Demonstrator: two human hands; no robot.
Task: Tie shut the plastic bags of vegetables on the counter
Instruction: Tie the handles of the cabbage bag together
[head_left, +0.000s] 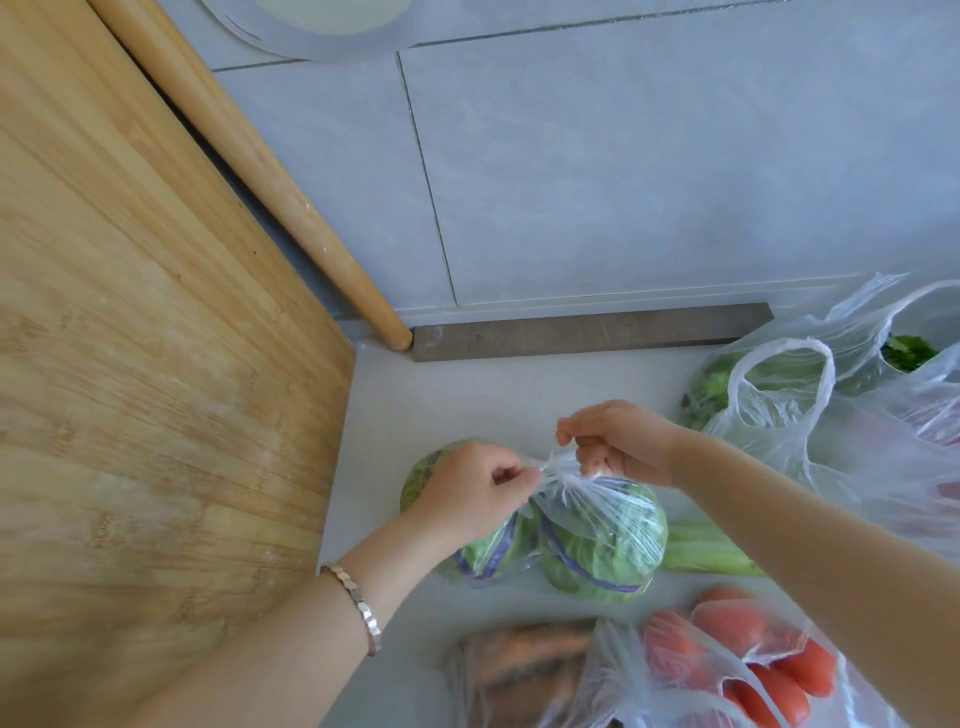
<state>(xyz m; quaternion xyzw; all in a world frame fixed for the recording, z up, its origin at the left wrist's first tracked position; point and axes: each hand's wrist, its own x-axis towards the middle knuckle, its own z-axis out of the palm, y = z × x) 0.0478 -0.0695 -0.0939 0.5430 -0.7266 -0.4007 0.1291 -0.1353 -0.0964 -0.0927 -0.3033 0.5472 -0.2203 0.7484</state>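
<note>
My left hand (470, 488) and right hand (618, 441) each pinch one twisted handle of the clear bag of green leafy heads (602, 545). The bag rests on the white counter (457, 384) just beneath and between them, and its handles cross in the gap between my fists. Bare counter runs beyond the bag to the tiled wall (623, 182); the bamboo cutting board (156, 364) borders it on the left, an untied bag of greens (769, 400) crowds the right, and bags of tomatoes (753, 670) and carrots (524, 660) lie nearer me.
</note>
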